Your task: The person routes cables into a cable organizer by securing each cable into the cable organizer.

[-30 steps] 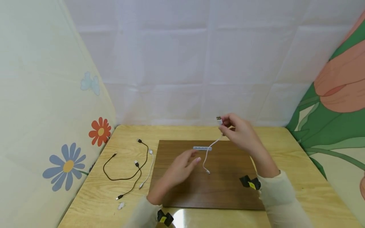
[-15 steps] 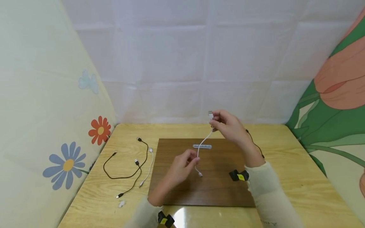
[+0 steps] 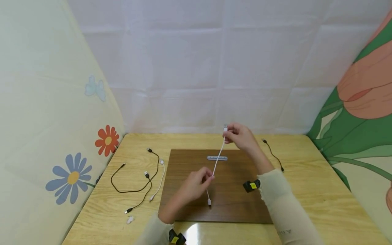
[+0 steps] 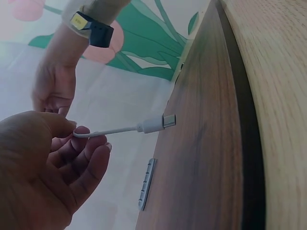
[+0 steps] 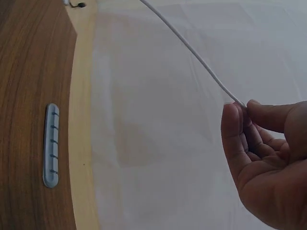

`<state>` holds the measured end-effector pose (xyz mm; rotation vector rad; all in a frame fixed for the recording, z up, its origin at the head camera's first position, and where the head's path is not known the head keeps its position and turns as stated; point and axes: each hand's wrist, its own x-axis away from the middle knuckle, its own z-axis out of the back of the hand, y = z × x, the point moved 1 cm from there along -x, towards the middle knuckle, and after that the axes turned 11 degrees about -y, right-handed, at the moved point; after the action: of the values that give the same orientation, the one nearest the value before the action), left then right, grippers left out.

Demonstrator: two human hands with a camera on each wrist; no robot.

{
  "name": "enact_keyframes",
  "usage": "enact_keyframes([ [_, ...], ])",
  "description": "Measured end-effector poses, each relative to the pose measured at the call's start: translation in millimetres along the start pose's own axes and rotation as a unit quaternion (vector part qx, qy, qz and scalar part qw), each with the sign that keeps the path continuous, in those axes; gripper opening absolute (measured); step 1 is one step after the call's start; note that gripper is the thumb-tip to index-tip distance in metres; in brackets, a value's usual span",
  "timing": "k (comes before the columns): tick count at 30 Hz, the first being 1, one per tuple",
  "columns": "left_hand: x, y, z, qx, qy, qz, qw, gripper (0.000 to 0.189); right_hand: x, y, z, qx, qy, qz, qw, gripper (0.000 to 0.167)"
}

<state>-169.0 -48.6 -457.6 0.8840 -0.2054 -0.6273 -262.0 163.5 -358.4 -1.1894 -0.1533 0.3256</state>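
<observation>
A white USB cable (image 3: 218, 156) runs taut between my hands above the dark wooden board (image 3: 242, 200). My right hand (image 3: 240, 136) pinches it just below the USB plug, which points up. Lower and to the left, my left hand (image 3: 196, 183) pinches the cord between thumb and fingertips. Past those fingers the other end hangs free, its small metal-tipped connector (image 4: 154, 124) showing in the left wrist view. On the board's far part lies a grey cable holder strip (image 5: 51, 145) with several slots, behind the cord in the head view.
Left of the board lie a long black cable (image 3: 134, 191), a shorter black cable (image 3: 143, 200), a short white cable (image 3: 161, 180) and a small whitish piece (image 3: 130, 220). Another short black cable (image 3: 274, 154) lies on the table right of the board. A white cloth backdrop (image 3: 183, 68) hangs behind.
My right hand has moved left, bringing the cable across. My left hand, earlier apart from the cord, now pinches it, and the cord has straightened between the hands.
</observation>
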Motion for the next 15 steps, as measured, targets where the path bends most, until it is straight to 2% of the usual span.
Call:
enact_keyframes([
  [5,1.0,-2.7,-2.5,0.004,-0.017,0.018,0.9997,0.006,-7.9,11.1,-4.3,0.006,0.0,-0.018,0.9998,0.018],
  [9,0.7,-5.3,-3.8,0.026,-0.034,0.031,0.9986,0.006,-13.8,18.8,-7.3,0.016,0.004,-0.029,0.9994,0.017],
  [15,1.2,-9.7,-6.4,0.003,-0.046,0.047,0.9978,0.013,-22.1,30.7,-13.1,0.061,0.0,-0.031,0.9977,0.017],
])
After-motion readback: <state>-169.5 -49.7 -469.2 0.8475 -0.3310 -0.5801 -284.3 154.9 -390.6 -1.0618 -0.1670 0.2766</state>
